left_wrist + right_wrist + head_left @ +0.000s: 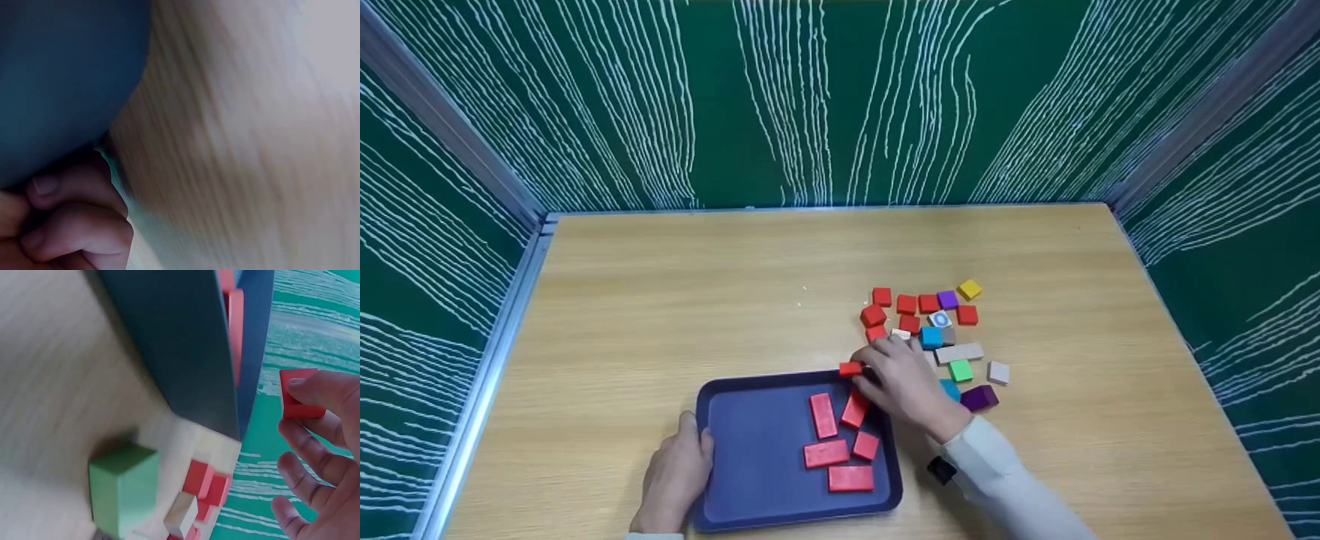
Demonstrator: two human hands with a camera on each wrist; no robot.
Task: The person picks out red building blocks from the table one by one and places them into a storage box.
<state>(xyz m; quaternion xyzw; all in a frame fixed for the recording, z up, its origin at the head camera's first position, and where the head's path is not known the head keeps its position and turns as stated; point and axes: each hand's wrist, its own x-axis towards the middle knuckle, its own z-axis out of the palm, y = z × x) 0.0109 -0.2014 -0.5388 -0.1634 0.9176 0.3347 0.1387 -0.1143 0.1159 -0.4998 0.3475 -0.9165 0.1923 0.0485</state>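
Note:
My left hand (676, 472) grips the left side of the dark blue tray (757, 450), thumb along the rim. The left wrist view shows its curled fingers (84, 225) against the tray's side. Between thumb and fingertips, my right hand (906, 379) pinches a small red block (850, 369) over the tray's far right edge. In the right wrist view this red block (304, 410) is held up beside the tray wall, the other fingers spread loosely. Several red blocks, among them an oblong one (851, 478), lie in the tray's right half.
Loose blocks lie beyond and right of the tray: several red cubes (882, 297), a yellow one (969, 289), a long grey one (960, 353), a green one (961, 370) and a dark purple one (979, 398). Green walls (712, 112) with white lines enclose the wooden table (660, 300).

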